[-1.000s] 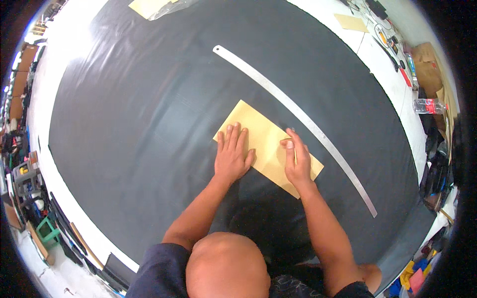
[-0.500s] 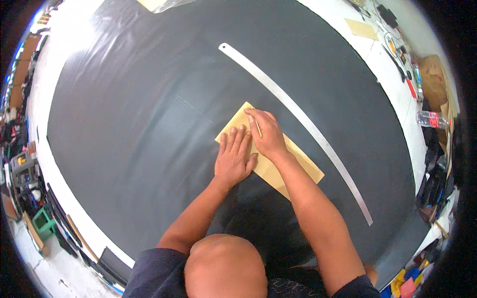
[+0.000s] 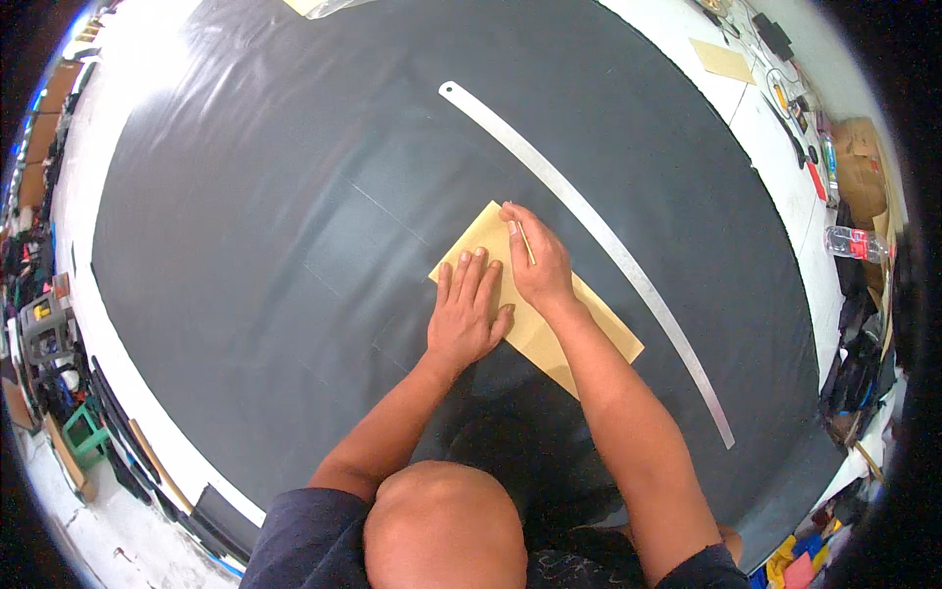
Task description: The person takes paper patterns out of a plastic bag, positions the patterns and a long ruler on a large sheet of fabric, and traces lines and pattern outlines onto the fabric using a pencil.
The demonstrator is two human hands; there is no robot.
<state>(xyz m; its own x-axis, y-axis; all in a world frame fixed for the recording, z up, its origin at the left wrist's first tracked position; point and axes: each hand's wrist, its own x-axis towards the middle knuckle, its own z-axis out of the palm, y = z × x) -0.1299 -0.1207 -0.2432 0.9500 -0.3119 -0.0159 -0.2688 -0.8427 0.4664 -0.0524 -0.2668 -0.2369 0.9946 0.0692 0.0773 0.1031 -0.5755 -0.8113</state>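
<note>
A tan rectangular card lies at a slant on a large sheet of black material. My left hand presses flat on the card's left end, fingers spread, its heel resting over the card's near edge. Between the fingers of my right hand is a thin, yellowish pen-like stick, held at the card's far edge; its tip is hidden by the hand. Faint pale lines show on the black sheet to the left of the card. Beyond my right hand lies a long metal ruler, apart from the card.
The black sheet covers most of a white table. Along its right side are another tan card, red-handled scissors and a clear plastic bottle. A green stool stands on the floor at the left.
My right hand has shifted slightly right along the card's far edge, with the stick more upright in it. My left hand stays flat on the card.
</note>
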